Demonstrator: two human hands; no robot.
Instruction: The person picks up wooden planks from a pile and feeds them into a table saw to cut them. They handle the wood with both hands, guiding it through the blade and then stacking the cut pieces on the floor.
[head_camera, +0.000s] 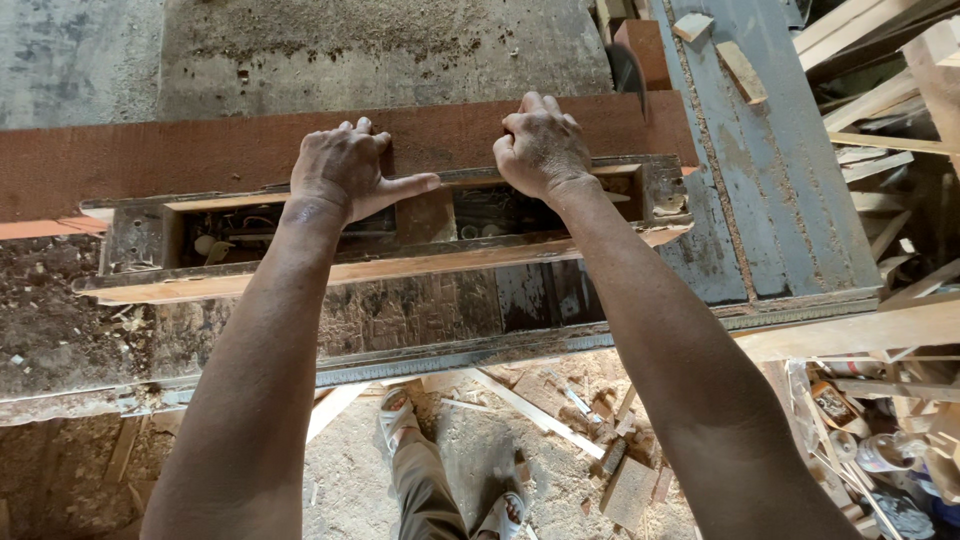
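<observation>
I see both hands pressing a long reddish-brown board (200, 150) that stands on edge along the far side of a worn machine table (770, 190). As I judge it, the board is partway along: a long stretch runs left of my left fingers and a shorter end shows just past my right fingers, near a dark blade guard (628, 65), so the work looks underway and unfinished. My left hand (345, 170) lies palm-down, its fingers curled over the board's top edge and the thumb stretched right along the wooden rail (380, 268) of the slotted opening just under the knuckles. My right hand (540, 148) is bunched tighter, fingers hooked over the same edge, wrist bent down. Neither hand closes around the board; both push against it with bent fingers. Both forearms reach straight out, roughly parallel. Below the wrists, sawdust and wood offcuts (620, 470) litter the floor, beside a sandalled foot (395, 410).
</observation>
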